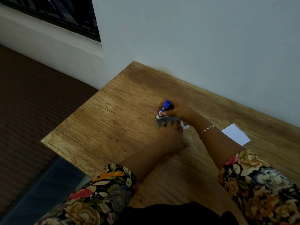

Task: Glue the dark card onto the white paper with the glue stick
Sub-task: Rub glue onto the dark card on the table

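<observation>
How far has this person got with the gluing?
The glue stick is in the right hand, tip down on the dark card, which the left hand pins flat: gluing is in hand. The white paper lies apart to the right, so pressing the card onto it is left.

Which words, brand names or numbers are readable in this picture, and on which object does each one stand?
Glue stick, held by the right hand: red letters on its white label, too blurred to read.
White paper: blank.
Dark card: no text visible.
</observation>
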